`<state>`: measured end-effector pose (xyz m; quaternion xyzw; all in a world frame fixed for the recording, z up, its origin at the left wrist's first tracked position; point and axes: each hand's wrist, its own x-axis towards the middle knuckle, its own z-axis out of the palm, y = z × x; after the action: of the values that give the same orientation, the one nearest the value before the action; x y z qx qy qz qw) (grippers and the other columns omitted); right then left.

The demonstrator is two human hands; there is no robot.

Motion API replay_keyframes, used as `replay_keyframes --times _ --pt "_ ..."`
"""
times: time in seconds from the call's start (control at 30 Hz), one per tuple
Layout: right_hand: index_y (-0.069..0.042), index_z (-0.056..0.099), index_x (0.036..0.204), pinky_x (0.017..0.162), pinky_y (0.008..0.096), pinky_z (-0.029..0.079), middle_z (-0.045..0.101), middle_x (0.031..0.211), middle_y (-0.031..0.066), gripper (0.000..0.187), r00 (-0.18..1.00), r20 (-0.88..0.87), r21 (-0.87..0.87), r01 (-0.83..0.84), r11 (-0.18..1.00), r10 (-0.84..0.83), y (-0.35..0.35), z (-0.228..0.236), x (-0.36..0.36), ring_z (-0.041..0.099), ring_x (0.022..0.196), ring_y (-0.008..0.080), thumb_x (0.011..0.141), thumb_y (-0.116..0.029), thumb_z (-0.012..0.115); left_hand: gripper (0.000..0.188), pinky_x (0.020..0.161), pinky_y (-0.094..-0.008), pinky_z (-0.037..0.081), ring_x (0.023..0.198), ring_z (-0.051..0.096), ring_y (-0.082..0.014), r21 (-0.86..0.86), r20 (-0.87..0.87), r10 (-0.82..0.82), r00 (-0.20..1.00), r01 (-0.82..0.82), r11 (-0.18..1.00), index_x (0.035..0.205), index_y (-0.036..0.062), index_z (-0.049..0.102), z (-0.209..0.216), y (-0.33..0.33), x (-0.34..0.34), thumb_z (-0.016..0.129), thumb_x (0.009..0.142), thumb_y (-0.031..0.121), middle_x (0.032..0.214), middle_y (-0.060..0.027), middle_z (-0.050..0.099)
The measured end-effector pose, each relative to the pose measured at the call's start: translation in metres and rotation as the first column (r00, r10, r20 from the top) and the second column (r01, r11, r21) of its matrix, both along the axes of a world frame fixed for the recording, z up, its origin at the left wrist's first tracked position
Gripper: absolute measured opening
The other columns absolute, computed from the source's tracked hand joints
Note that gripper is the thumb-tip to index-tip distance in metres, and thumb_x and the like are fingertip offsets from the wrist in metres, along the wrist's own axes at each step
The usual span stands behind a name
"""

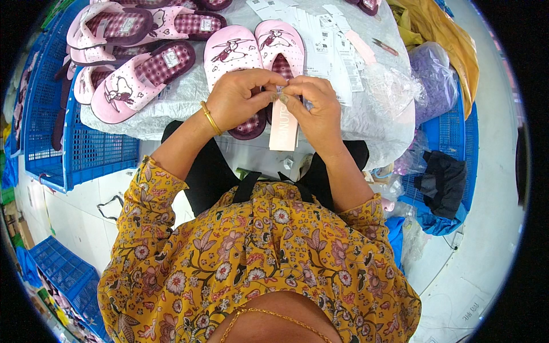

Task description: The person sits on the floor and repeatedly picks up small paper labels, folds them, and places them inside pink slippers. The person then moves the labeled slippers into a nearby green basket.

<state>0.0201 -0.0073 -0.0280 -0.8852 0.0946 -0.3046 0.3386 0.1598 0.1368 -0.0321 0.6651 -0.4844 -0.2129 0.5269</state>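
Note:
At the near edge of the table, my left hand and my right hand meet, fingertips pinched together at the top of a pale pink hang tag. The tag hangs upright below my fingers; any string or fastener at its top is too small to make out. Behind my hands lies a pair of pink slippers with a dog drawing: the left slipper is partly covered by my left hand, the right slipper is partly hidden by both hands. Their insoles are dark plaid.
More pink slippers are piled at the table's left. Paper labels, small red-handled snips and clear plastic lie to the right. Blue crates stand left of the table; another blue crate holds dark cloth at right.

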Motion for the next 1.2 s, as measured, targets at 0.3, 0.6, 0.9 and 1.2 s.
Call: replay_keyframes --times 0.3,0.6,0.9,1.2 --pt "-0.011 0.071 0.088 0.086 0.038 0.042 0.069 0.099 0.002 0.014 1.0 -0.001 -0.001 0.001 1.0 -0.001 -0.001 0.001 0.0 0.059 0.095 0.0239 0.075 -0.011 0.077 0.027 0.066 -0.0194 0.047 0.073 0.055 -0.0037 0.019 -0.022 0.008 1.0 -0.008 1.0 0.112 0.0021 0.068 0.0 -0.001 0.0 0.068 0.086 0.0 0.087 0.0007 0.065" --pt "-0.012 0.071 0.088 0.086 0.0381 0.041 0.069 0.099 0.001 0.013 0.999 -0.029 -0.002 -0.013 1.0 0.013 -0.003 0.0 0.0 0.059 0.094 0.0235 0.076 -0.011 0.076 0.026 0.065 -0.0199 0.048 0.073 0.056 -0.0039 0.017 -0.03 0.006 1.0 -0.006 1.0 0.112 0.0023 0.069 -0.003 -0.001 0.0 0.067 0.086 0.0 0.086 0.0004 0.065" --pt "-0.012 0.071 0.085 0.085 0.0388 0.041 0.068 0.095 0.0011 0.012 0.998 -0.054 -0.067 -0.028 0.997 0.025 0.0 -0.001 0.001 0.059 0.091 0.0236 0.074 -0.012 0.075 0.026 0.064 -0.021 0.048 0.071 0.057 -0.0052 0.017 0.057 0.008 0.998 -0.009 1.0 0.111 0.0019 0.069 0.001 -0.003 -0.001 0.069 0.085 0.001 0.081 0.0 0.065" --pt "-0.008 0.068 0.08 0.077 0.0373 0.045 0.064 0.078 0.005 0.011 0.973 -0.186 0.067 -0.124 0.99 0.134 -0.013 -0.005 0.005 0.062 0.076 0.0222 0.072 -0.01 0.076 0.027 0.062 -0.0209 0.05 0.068 0.061 -0.0057 0.058 -0.034 -0.06 0.998 0.062 0.996 0.115 -0.0001 0.066 -0.008 -0.003 0.004 0.068 0.088 0.001 0.081 -0.002 0.069"
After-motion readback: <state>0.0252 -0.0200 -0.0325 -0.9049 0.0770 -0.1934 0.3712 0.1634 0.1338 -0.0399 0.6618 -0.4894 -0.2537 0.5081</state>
